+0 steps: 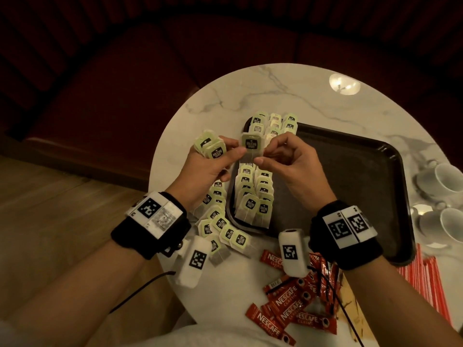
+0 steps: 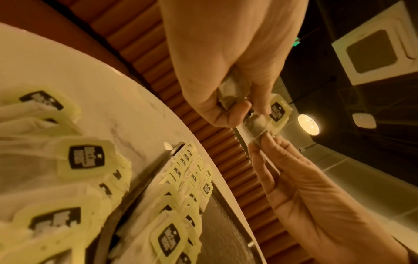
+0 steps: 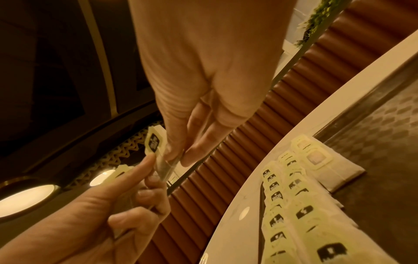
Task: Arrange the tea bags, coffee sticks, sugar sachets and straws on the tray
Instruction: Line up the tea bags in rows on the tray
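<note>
tea bag point(image 1: 251, 146) sits at the centre of the head view, held above the tray point(image 1: 350, 176), pinched from both sides: the left hand point(image 1: 208, 169) has its thumb on the lower left edge and the right hand point(image 1: 290, 164) nips the lower right edge between thumb and forefinger. the left hand's other fingers curl round a small bunch point(image 1: 210, 146) of more bags; how many is hard to make out. the tray's left side holds two overlapping columns of bags point(image 1: 253, 196), partly hidden behind the hands, with a third short row at its upper left corner. the rest of the tray floor is bare and its right edge is cut by the right wristband. loose bags point(image 1: 220, 226) lie on the table point(image 1: 275, 96) left of the tray. only the head view shows the coffee sticks point(image 1: 293, 301) at lower centre, the straws point(image 1: 426, 284) cut off at lower right, and two cups point(image 1: 448, 179) at the right edge. the wrist views show the pinch from below, blurred.
</note>
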Demonstrator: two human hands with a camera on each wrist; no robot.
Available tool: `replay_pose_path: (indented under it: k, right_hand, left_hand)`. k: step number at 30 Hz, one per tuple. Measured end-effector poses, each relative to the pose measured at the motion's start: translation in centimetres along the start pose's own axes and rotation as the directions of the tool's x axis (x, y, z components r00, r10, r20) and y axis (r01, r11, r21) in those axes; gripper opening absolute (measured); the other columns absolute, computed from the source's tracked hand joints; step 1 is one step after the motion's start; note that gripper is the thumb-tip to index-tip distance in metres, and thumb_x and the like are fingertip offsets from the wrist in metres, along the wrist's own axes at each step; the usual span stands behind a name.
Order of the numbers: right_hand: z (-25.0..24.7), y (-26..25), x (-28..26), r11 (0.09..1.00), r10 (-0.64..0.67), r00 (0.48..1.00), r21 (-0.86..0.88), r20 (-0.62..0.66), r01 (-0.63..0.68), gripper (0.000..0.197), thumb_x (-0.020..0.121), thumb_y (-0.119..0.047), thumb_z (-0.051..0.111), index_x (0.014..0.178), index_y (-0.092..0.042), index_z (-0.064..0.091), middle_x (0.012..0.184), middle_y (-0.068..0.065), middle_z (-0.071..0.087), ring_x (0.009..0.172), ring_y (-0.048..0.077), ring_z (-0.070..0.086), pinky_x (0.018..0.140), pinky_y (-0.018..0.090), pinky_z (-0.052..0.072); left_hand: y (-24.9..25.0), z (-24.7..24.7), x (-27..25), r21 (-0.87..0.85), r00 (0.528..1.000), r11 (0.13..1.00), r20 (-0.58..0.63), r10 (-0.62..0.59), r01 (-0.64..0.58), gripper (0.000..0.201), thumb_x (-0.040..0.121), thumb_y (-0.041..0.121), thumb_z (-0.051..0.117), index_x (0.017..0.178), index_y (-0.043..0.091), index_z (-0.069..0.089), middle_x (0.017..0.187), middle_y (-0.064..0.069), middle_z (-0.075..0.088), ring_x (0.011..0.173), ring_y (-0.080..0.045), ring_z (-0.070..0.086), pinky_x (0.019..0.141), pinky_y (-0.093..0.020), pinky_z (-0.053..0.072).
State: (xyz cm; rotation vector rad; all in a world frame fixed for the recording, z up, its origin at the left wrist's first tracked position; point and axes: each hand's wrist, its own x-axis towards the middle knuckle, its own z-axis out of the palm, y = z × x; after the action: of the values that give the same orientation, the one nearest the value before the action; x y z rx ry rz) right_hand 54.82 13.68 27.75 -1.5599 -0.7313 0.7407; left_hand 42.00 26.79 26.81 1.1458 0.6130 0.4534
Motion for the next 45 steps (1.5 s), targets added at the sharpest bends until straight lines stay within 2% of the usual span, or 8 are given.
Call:
replay_pose_path:
  k: [5, 11, 14, 22, 27, 33, 38, 45]
  right_hand:
    - [-1.4, 1.8, 0.5, 0.992, 0.129, 0.971, 0.025, -0.202, -0.127, 0.023, 0.083, -0.006, 0.074, 0.104, -0.008, 0.065, 0.102, 0.008, 0.073, 0.097, 0.016, 0.071, 0.087, 0.030, 0.057]
    - [-5.5, 7.3, 1.4, 0.939, 0.318, 0.816, 0.041, -0.484, -0.341, 0.017, 0.086, -0.012, 0.073, 0.102, -0.018, 0.070, 0.101, 0.004, 0.074, 0.094, 0.019, 0.071, 0.092, 0.041, 0.057]
    - [-6.1, 9.1, 1.8, 0.898, 0.391, 0.779, 0.017, -0.490, -0.440, 0.018, 0.086, -0.014, 0.073, 0.104, -0.015, 0.070, 0.103, 0.008, 0.074, 0.091, 0.019, 0.070, 0.089, 0.037, 0.057]
    - [-4.9, 10.0, 2.5, 0.846, 0.411, 0.789, -0.133, -0.456, -0.517, 0.012, 0.085, -0.016, 0.076, 0.093, -0.019, 0.068, 0.089, 0.001, 0.071, 0.080, 0.015, 0.070, 0.087, 0.035, 0.058]
    - [-4.2, 9.7, 2.9, 0.835, 0.403, 0.797, -0.177, -0.450, -0.521, 0.029, 0.085, -0.014, 0.076, 0.111, -0.004, 0.069, 0.090, 0.005, 0.070, 0.076, 0.015, 0.068, 0.085, 0.034, 0.059]
    - [-4.1, 9.0, 2.8, 0.815, 0.366, 0.806, -0.259, -0.465, -0.519, 0.030, 0.085, -0.022, 0.076, 0.110, -0.007, 0.069, 0.095, 0.003, 0.069, 0.085, 0.016, 0.067, 0.090, 0.031, 0.055]
    - [-4.2, 8.4, 2.5, 0.807, 0.394, 0.802, -0.250, -0.449, -0.536, 0.035, 0.086, -0.026, 0.075, 0.115, -0.007, 0.068, 0.107, 0.006, 0.071, 0.085, 0.014, 0.067, 0.086, 0.029, 0.053]
    - [-1.9, 3.3, 1.2, 0.890, 0.155, 0.931, -0.362, -0.331, -0.277, 0.018, 0.093, -0.031, 0.066, 0.108, -0.023, 0.069, 0.105, -0.007, 0.068, 0.098, 0.008, 0.062, 0.089, 0.030, 0.052]
  left_hand:
    - [0.2, -0.1, 0.0, 0.042, 0.997, 0.998, 0.062, -0.055, 0.052, 0.021, 0.081, 0.020, 0.070, 0.101, 0.013, 0.068, 0.066, 0.001, 0.058, 0.058, -0.012, 0.050, 0.045, -0.020, 0.043]
    - [0.0, -0.4, 0.0, 0.022, 0.984, 0.984, 0.030, -0.175, 0.175, 0.020, 0.090, 0.028, 0.061, 0.098, 0.010, 0.063, 0.070, 0.002, 0.057, 0.061, -0.010, 0.058, 0.048, -0.019, 0.046]
    - [-0.1, -0.5, -0.1, 0.022, 0.980, 0.979, 0.016, -0.201, 0.200, 0.024, 0.093, 0.028, 0.059, 0.102, 0.006, 0.061, 0.071, 0.001, 0.057, 0.063, -0.012, 0.057, 0.048, -0.019, 0.046]
    - [0.2, -0.3, -0.1, -0.004, 0.969, 0.969, -0.028, -0.247, 0.247, 0.027, 0.096, 0.034, 0.054, 0.099, 0.009, 0.063, 0.074, 0.000, 0.058, 0.064, -0.013, 0.058, 0.048, -0.020, 0.046]
    - [0.0, -0.4, -0.2, -0.008, 0.966, 0.967, -0.035, -0.255, 0.255, 0.029, 0.096, 0.035, 0.054, 0.102, 0.007, 0.062, 0.076, -0.001, 0.058, 0.065, -0.013, 0.057, 0.049, -0.020, 0.046]
    - [-0.1, -0.5, -0.2, -0.018, 0.968, 0.968, -0.016, -0.252, 0.251, 0.030, 0.095, 0.036, 0.054, 0.100, 0.007, 0.062, 0.076, -0.001, 0.058, 0.065, -0.013, 0.058, 0.051, -0.020, 0.047]
    - [0.3, -0.5, -0.3, -0.068, 0.959, 0.956, 0.017, -0.284, 0.285, 0.062, 0.078, 0.063, 0.049, 0.102, 0.008, 0.062, 0.077, -0.005, 0.060, 0.066, -0.017, 0.061, 0.054, -0.024, 0.050]
    - [0.5, -0.3, -0.5, -0.097, 0.939, 0.934, 0.063, -0.339, 0.343, 0.084, 0.090, 0.072, 0.019, 0.097, 0.001, 0.065, 0.081, -0.011, 0.060, 0.067, -0.020, 0.062, 0.053, -0.027, 0.052]
